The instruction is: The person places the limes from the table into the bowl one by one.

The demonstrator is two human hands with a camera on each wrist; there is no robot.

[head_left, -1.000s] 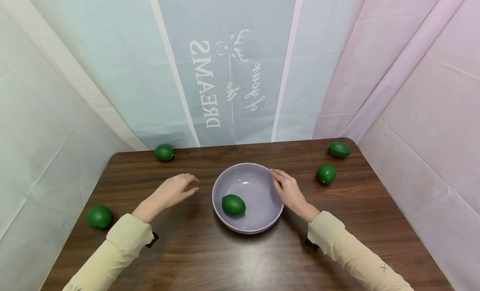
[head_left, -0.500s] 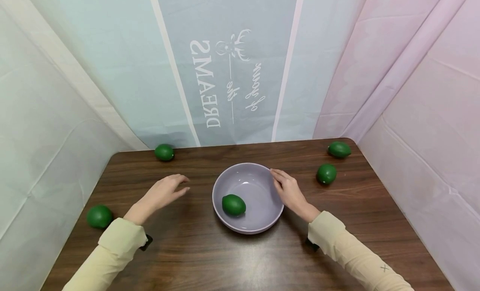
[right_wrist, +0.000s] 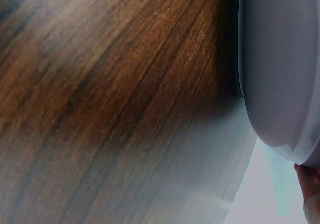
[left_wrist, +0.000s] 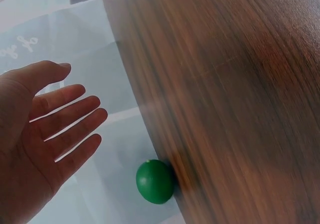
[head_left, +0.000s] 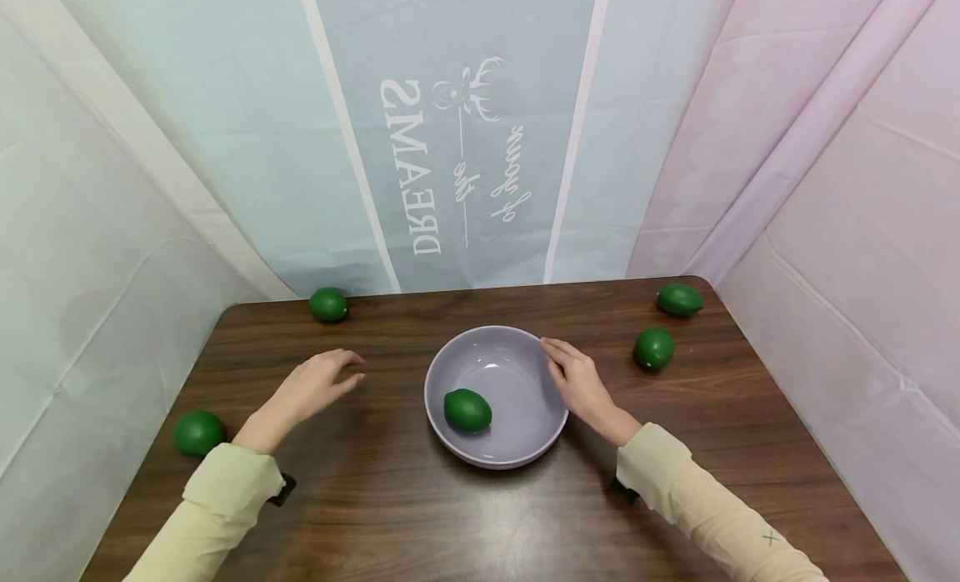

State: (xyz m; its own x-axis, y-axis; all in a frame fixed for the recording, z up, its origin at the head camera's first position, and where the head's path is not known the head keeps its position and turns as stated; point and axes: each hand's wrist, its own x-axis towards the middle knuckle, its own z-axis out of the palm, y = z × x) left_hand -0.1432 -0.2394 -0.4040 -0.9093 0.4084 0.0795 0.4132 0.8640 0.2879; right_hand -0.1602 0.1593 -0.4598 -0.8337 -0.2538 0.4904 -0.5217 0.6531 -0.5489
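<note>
A pale purple bowl [head_left: 525, 403] stands on the table with one green lime [head_left: 467, 411] lying in its left part. At the bowl's right rim, my right hand [head_left: 581, 386] holds the edge, and its fingertips just show beside the bowl in the right wrist view. My left hand [head_left: 303, 390] hovers left of the bowl, holding nothing, with its fingers apart and relaxed. In the left wrist view a lime [left_wrist: 155, 181] near the table edge sits apart from that hand. Another lime [head_left: 198, 433] lies at the left, close to the left forearm.
A lime [head_left: 328, 304] rests at the far left edge of the table [head_left: 480, 532]. Two more limes, a round-looking lime [head_left: 654, 348] and a pointed lime [head_left: 679, 299], lie at the far right. Cloth walls [head_left: 480, 148] enclose the table's back and sides.
My left hand has drawn back to the left, away from the bowl. The right hand, the bowl and the limes stay where they were.
</note>
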